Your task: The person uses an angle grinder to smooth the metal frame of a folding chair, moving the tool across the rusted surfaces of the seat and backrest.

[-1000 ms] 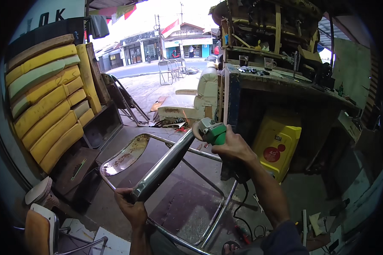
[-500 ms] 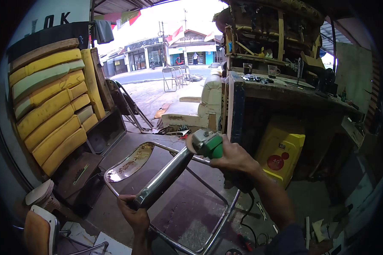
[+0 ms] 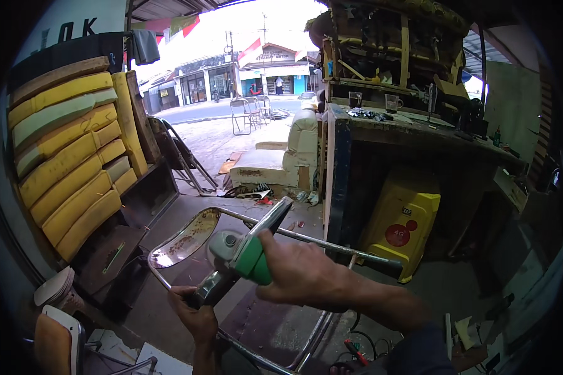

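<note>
My right hand [image 3: 303, 272] is wrapped round a green angle grinder [image 3: 254, 261] with a grey metal head. The grinder lies over the lower middle of a long shiny metal bar [image 3: 275, 217]; its disc is hidden from me. Around the bar's near end, my left hand [image 3: 195, 315] is closed, thumb on top. The bar slants away to the upper right, above a tubular metal folding-chair frame [image 3: 322, 331]. A rust-spotted curved metal back panel [image 3: 184, 242] belongs to that frame, just left of the grinder.
Stacked yellow foam pads [image 3: 69, 169] stand at the left. Ahead is a worn whitish armchair [image 3: 275, 162]. A workbench [image 3: 413, 130] with glass mugs stands at the right, a yellow plastic case [image 3: 400, 219] beneath it. A red-handled tool [image 3: 356, 353] and cables lie on the floor.
My right hand has brought the grinder down and left along the bar, from its far end to near my left hand. My left hand keeps its hold. The view has shifted slightly.
</note>
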### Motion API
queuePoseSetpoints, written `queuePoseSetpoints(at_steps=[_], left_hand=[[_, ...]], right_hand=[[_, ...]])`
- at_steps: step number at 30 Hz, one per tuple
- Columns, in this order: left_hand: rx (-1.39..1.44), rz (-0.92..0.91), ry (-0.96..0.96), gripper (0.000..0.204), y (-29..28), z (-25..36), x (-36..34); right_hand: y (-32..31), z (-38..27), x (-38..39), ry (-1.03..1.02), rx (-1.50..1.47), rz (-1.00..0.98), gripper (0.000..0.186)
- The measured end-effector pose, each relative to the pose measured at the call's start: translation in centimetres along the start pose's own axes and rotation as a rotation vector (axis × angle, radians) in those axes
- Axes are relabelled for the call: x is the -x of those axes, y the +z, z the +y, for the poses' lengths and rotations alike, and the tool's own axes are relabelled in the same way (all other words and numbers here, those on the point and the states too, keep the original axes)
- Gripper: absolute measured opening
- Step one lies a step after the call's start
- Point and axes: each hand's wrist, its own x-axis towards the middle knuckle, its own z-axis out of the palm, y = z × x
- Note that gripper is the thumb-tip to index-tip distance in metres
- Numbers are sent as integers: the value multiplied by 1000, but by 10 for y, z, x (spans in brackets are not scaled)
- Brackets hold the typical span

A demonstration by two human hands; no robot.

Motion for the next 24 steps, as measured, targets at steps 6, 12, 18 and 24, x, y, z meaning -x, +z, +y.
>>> queuePoseSetpoints(at_steps=[6,12,18,24], left_hand=[[-88,13,32,41,-1,0,0],[120,-2,-42,44,6,4,0],[95,30,-16,39,5,8,-3],[57,19,-24,35,8,11,-2]], right_hand=[[-9,63,-32,175,79,118,83],[-25,128,-50,276,-39,200,92],[-26,161,-65,304,-169,213,93],[-28,181,-65,406,-212,228,90]])
